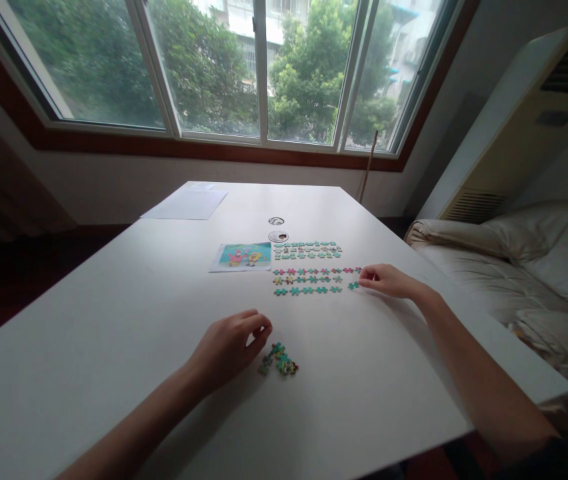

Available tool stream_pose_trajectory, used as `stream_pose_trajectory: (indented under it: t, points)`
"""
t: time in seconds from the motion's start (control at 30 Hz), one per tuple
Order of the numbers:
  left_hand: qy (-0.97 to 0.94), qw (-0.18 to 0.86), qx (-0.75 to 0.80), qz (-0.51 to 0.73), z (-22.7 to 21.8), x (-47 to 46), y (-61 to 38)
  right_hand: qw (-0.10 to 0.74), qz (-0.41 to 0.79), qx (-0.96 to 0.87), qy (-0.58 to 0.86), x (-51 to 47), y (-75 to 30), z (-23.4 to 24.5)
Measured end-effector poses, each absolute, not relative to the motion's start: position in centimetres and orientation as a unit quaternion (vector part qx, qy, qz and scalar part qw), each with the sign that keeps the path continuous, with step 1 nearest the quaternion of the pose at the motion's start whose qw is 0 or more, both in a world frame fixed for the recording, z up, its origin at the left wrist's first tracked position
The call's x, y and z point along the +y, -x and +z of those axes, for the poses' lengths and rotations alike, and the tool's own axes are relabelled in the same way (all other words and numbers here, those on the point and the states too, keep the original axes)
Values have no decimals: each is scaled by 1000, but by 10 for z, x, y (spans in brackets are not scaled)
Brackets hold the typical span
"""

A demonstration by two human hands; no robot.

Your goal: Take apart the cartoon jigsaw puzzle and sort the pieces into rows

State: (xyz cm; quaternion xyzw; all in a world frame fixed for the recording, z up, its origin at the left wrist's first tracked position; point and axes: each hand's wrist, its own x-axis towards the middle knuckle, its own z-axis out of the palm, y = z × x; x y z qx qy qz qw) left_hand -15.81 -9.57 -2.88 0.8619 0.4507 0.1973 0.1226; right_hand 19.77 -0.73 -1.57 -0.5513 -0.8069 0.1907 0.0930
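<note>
My right hand (387, 280) reaches to the right end of the laid-out rows of jigsaw puzzle pieces (309, 281). Its fingertips are pinched on a small teal puzzle piece (353, 285), partly covered by the fingers. My left hand (234, 339) rests low over the table with curled fingers, thumb and forefinger close together. Whatever may be between them is hidden. Just right of it lies a small heap of loose puzzle pieces (284, 362). Left of the rows is a picture sheet (245, 256) with colourful cartoon figures.
Farther back on the white table (164, 287) are more rows of pieces (308, 251) and two small round items (278, 237). White paper (187, 204) lies at the far left. A pale sofa (509, 267) stands to the right, beyond the table edge.
</note>
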Motion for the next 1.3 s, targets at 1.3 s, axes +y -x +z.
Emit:
stream_pose_trajectory:
  t: [1.3]
  points:
    - [-865, 164, 457, 124, -26, -90, 161, 115, 173, -931, 301, -81, -79, -8]
